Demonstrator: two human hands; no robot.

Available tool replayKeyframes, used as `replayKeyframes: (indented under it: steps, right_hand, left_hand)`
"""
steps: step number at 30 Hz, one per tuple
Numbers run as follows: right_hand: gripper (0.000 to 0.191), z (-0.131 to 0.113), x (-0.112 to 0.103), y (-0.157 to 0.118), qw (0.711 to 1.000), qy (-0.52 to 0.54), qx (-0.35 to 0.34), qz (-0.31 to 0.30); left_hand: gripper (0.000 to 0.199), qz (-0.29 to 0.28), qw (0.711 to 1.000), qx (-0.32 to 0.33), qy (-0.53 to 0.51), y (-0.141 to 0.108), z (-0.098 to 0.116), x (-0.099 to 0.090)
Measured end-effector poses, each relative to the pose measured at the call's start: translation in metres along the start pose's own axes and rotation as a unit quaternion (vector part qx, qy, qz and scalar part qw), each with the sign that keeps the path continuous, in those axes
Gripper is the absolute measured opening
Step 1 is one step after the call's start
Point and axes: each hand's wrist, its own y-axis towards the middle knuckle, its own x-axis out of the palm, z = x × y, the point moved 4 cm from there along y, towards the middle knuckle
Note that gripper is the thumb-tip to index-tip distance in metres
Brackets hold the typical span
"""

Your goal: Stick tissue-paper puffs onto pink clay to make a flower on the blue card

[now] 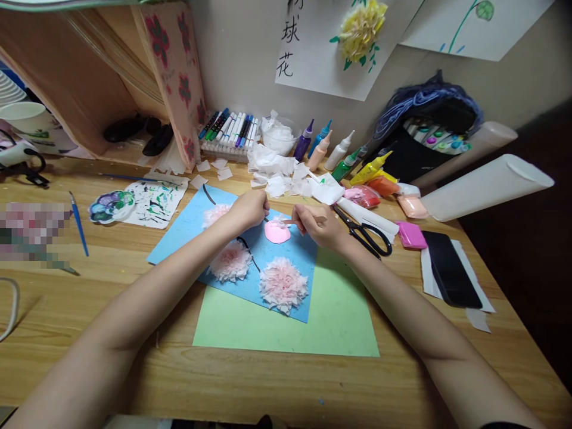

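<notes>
On a blue sheet [179, 238] lie fluffy pale pink paper flowers, among them one [283, 285] near the sheet's lower right corner and another [231, 261] left of it. A flat pink disc [277, 233] sits higher up, with bits of white tissue at its top edge. My right hand [315, 223] pinches a thin wooden stick [290, 222] whose tip reaches the tissue. Beside the disc's upper left, my left hand [252, 210] is closed, fingers pressed together; whatever it holds is hidden. My left forearm partly covers a third flower [216, 214].
Beneath the blue sheet is a green sheet [286, 333]. Black scissors [364, 232] and a phone [451, 268] lie right. Tissue scraps [272, 167], markers [230, 130] and paint bottles [319, 146] stand behind. A paintbrush [79, 223] and paint-stained paper [156, 202] are left.
</notes>
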Motion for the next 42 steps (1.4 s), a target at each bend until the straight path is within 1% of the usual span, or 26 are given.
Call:
replayKeyframes:
  steps: [2, 4, 6, 9, 11, 18, 24, 27, 31, 35, 39, 42]
  right_hand:
    - [0.056, -0.001, -0.001, 0.004, 1.000, 0.005, 0.014, -0.026]
    - [0.055, 0.000, -0.005, 0.006, 0.998, 0.027, 0.034, -0.037]
    - [0.055, 0.000, -0.011, 0.006, 0.997, 0.055, 0.055, -0.021]
    - [0.056, -0.002, -0.021, 0.004, 0.994, 0.083, 0.072, 0.018]
    - [0.056, -0.003, -0.023, 0.003, 0.994, 0.085, 0.071, 0.021]
    - [0.054, 0.003, -0.014, 0.002, 0.998, 0.034, 0.045, -0.010]
    - [0.056, 0.006, -0.007, 0.002, 0.998, 0.035, 0.044, -0.015]
    - [0.055, 0.007, -0.005, 0.006, 0.995, 0.068, 0.069, 0.000]
    - [0.057, 0.012, -0.003, 0.016, 0.983, 0.126, 0.129, 0.037]
    - [0.059, 0.018, -0.003, 0.019, 0.968, 0.171, 0.177, 0.045]
    - [0.058, 0.017, -0.013, 0.016, 0.969, 0.173, 0.160, 0.073]
    - [0.057, 0.016, -0.014, 0.014, 0.973, 0.167, 0.146, 0.070]
  left_hand:
    - [0.010, 0.002, 1.000, 0.003, -0.007, 0.000, 0.000, 0.000]
    - [0.010, 0.001, 1.000, 0.003, -0.017, 0.002, -0.001, 0.000]
    - [0.010, -0.005, 1.000, 0.001, -0.027, 0.003, -0.002, 0.000]
    - [0.010, -0.018, 0.999, -0.004, -0.032, 0.005, -0.003, 0.000]
    - [0.011, -0.020, 0.999, -0.005, -0.030, 0.005, -0.002, -0.001]
    - [0.012, -0.013, 1.000, -0.001, -0.021, 0.003, -0.002, -0.001]
    - [0.011, -0.011, 1.000, -0.001, -0.023, 0.005, -0.003, 0.000]
    - [0.011, -0.013, 1.000, 0.000, -0.023, 0.007, -0.004, 0.001]
    - [0.012, -0.014, 0.999, 0.008, -0.030, 0.006, -0.004, 0.001]
    - [0.012, -0.016, 0.999, 0.006, -0.028, 0.005, -0.003, 0.000]
    - [0.010, -0.014, 0.999, 0.003, -0.033, 0.005, -0.003, -0.001]
    - [0.009, -0.009, 0.999, 0.011, -0.035, 0.006, -0.004, 0.000]
